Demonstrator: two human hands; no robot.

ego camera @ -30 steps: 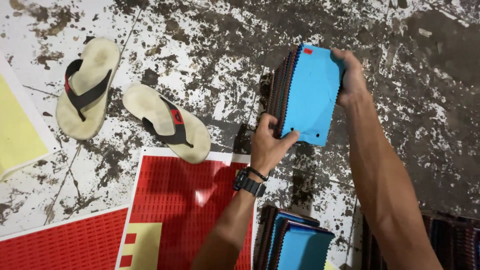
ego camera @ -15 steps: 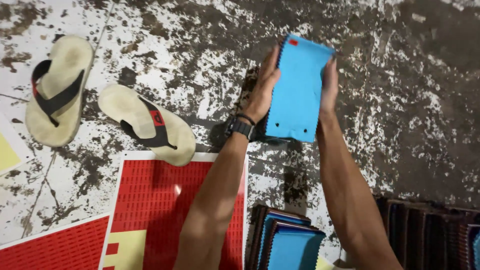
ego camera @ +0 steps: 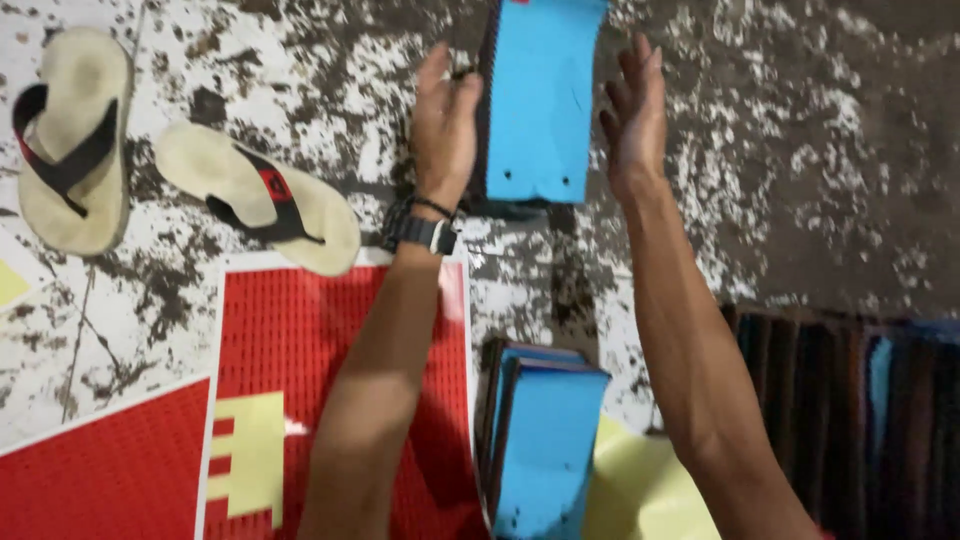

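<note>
A stack of notebooks with a bright blue cover lies on the stained floor at the top of the view. My left hand, a black watch on its wrist, rests flat against the stack's dark left edge with fingers straight. My right hand hovers just right of the stack, fingers spread, a narrow gap between it and the cover. Neither hand grips anything.
A second stack of blue-covered notebooks sits at the bottom centre beside a yellow sheet. Red studded sheets lie bottom left. Two beige flip-flops lie upper left. A row of dark notebooks lines the right.
The blue stack, held up between both hands earlier, has gone forward and down onto the floor. Both hands have let go and opened beside it.
</note>
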